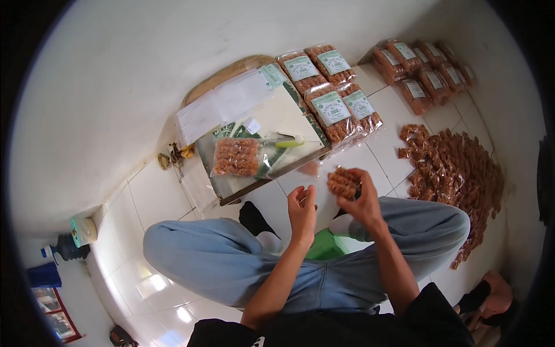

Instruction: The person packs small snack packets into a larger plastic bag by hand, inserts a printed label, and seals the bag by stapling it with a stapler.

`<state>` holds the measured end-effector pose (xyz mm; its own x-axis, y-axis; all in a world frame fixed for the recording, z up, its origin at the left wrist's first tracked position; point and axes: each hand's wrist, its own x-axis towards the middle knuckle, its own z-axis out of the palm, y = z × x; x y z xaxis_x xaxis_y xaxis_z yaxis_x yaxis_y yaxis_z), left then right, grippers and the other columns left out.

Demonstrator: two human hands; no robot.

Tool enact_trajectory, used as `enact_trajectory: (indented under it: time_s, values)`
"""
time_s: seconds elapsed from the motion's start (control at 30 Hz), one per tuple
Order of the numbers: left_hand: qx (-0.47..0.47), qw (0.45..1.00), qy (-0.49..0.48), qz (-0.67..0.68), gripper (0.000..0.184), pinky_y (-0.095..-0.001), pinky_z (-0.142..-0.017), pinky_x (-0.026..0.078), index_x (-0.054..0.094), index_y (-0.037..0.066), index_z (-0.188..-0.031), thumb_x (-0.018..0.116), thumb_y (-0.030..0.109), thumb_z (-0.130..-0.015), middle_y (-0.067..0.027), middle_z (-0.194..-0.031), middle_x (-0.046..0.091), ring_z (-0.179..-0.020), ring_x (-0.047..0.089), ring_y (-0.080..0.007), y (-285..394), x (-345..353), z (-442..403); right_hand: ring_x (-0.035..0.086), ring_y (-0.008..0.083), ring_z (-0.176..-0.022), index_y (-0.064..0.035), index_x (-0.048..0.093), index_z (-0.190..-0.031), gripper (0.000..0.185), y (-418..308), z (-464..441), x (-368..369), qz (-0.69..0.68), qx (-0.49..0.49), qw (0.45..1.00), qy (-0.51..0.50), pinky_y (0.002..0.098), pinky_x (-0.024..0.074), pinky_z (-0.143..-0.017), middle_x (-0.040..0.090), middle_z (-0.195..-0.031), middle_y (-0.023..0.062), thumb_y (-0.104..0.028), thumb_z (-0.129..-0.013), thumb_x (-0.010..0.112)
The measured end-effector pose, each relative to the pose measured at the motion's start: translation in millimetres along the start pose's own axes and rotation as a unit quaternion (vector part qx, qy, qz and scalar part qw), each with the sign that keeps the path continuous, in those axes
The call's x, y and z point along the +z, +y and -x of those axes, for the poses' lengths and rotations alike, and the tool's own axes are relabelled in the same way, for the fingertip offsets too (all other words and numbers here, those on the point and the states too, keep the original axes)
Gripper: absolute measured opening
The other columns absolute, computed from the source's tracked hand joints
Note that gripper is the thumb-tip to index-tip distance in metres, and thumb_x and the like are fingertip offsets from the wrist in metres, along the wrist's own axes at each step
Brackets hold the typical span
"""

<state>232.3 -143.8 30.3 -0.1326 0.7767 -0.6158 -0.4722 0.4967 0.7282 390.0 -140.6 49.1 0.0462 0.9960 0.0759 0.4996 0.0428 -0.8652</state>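
My right hand [361, 199] is closed around a small bunch of brown snack packets [343, 183], held above the floor in front of my knees. Beside it, my left hand [302, 213] is held up with its fingers loosely curled and apart, and nothing shows in it. A clear plastic bag with rows of brown snack packets [236, 156] lies on the low table [289, 128]. To the right of that bag rests a stapler with a green handle [289, 141]. The bag's clear end reaches toward the stapler.
White sheets [219, 110] and green labels [272, 75] lie at the table's back. Labelled filled bags [332, 110] stand beside it, with more stacked bags [430, 69] behind. Loose snack packets [457, 179] form a heap on the right. Something green [326, 246] lies between my legs.
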Motion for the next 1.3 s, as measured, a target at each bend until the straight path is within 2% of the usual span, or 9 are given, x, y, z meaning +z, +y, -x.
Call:
enact_trajectory:
  time_s: [0.1, 0.2, 0.47, 0.63, 0.83, 1.0, 1.1, 1.17, 1.3]
  values:
    - [0.038, 0.993, 0.025, -0.112, 0.044, -0.0317, -0.082, 0.049, 0.045, 0.004, -0.118, 0.07, 0.028, -0.09, -0.0064, -0.109, 0.052, -0.1, 0.053, -0.0154, -20.6, -10.4, -19.4, 0.06, 0.0231, -0.105, -0.0006, 0.047, -0.122, 0.062, 11.6, -24.3, -6.0, -0.065, 0.108, 0.992, 0.03, 0.0335, 0.048, -0.093, 0.06, -0.113, 0.0141, -0.006, -0.067, 0.076]
    - [0.118, 0.974, 0.049, -0.186, 0.055, -0.0324, -0.088, 0.044, 0.045, 0.001, -0.118, 0.078, 0.025, -0.081, -0.0103, -0.108, 0.052, -0.102, 0.052, -0.0183, -38.2, -10.6, -32.3, 0.061, 0.0241, -0.105, 0.0002, 0.046, -0.123, 0.064, 53.1, -41.1, 12.8, -0.022, 0.047, 0.998, 0.018, 0.0336, 0.0484, -0.093, 0.06, -0.112, 0.0148, -0.007, -0.067, 0.076]
    - [0.44, 0.767, 0.126, -0.451, 0.065, -0.0507, -0.102, 0.031, 0.041, 0.002, -0.125, 0.076, 0.014, -0.072, -0.0236, -0.125, 0.042, -0.124, 0.037, -0.0396, -5.0, -15.2, -36.0, 0.06, 0.0241, -0.104, 0.0002, 0.047, -0.123, 0.064, 49.5, -58.4, 42.3, -0.074, 0.108, 0.99, -0.05, 0.0321, 0.0482, -0.092, 0.06, -0.114, 0.0147, -0.015, -0.069, 0.079]
    - [0.399, 0.717, 0.116, -0.56, 0.076, -0.0558, -0.11, 0.022, 0.04, 0.008, -0.136, 0.075, 0.027, -0.072, -0.0272, -0.145, 0.028, -0.139, 0.022, -0.0432, 64.4, -50.4, -88.2, 0.06, 0.0195, -0.098, -0.0019, 0.05, -0.121, 0.054, 44.6, -73.0, 38.9, -0.213, 0.223, 0.942, -0.136, 0.032, 0.0494, -0.085, 0.061, -0.11, 0.0095, -0.017, -0.076, 0.076]
    - [0.216, 0.694, 0.149, -0.67, 0.092, -0.0634, -0.112, -0.001, 0.028, 0.019, -0.151, 0.051, 0.075, -0.081, -0.0293, -0.156, 0.005, -0.144, -0.003, -0.0479, 110.9, -74.2, -134.0, 0.058, 0.0141, -0.09, -0.0068, 0.057, -0.116, 0.037, 35.8, -88.2, 37.5, -0.436, 0.346, 0.805, -0.204, 0.0306, 0.0476, -0.081, 0.064, -0.104, 0.0033, -0.02, -0.083, 0.068]
    - [0.244, 0.684, 0.143, -0.673, 0.09, -0.0613, -0.112, -0.005, 0.026, 0.021, -0.153, 0.044, 0.076, -0.084, -0.0279, -0.157, -0.001, -0.146, -0.005, -0.0451, 92.8, -89.5, -144.1, 0.058, 0.0127, -0.093, -0.0102, 0.061, -0.115, 0.035, 42.2, -92.8, 41.2, -0.468, 0.391, 0.769, -0.191, 0.0305, 0.0464, -0.083, 0.064, -0.107, 0.0012, -0.019, -0.082, 0.068]
    - [0.239, 0.693, 0.139, -0.666, 0.084, -0.0598, -0.113, -0.008, 0.024, 0.022, -0.154, 0.036, 0.073, -0.088, -0.0259, -0.159, -0.002, -0.146, -0.007, -0.0429, 92.7, -90.3, -146.5, 0.059, 0.0147, -0.097, -0.0085, 0.062, -0.118, 0.038, 65.2, -85.6, 54.4, -0.408, 0.281, 0.85, -0.18, 0.0322, 0.0482, -0.085, 0.064, -0.109, 0.0032, -0.015, -0.081, 0.069]
    - [0.232, 0.701, 0.137, -0.66, 0.08, -0.0591, -0.113, -0.009, 0.023, 0.022, -0.154, 0.032, 0.071, -0.091, -0.0247, -0.159, -0.001, -0.147, -0.007, -0.0419, 94.4, -93.1, -150.3, 0.061, 0.0167, -0.097, -0.0062, 0.059, -0.125, 0.047, 79.7, -81.6, 64.6, -0.181, 0.069, 0.968, -0.16, 0.0313, 0.0498, -0.085, 0.064, -0.113, 0.0063, -0.013, -0.08, 0.072]
    - [0.236, 0.702, 0.132, -0.659, 0.067, -0.0585, -0.114, -0.008, 0.024, 0.025, -0.154, 0.025, 0.061, -0.098, -0.0224, -0.16, 0.003, -0.147, -0.007, -0.0405, 99.0, -96.5, -162.4, 0.062, 0.0172, -0.098, -0.0058, 0.056, -0.13, 0.054, 47.3, -85.0, 61.9, -0.054, -0.129, 0.975, -0.174, 0.0303, 0.0505, -0.085, 0.063, -0.116, 0.0087, -0.013, -0.08, 0.075]
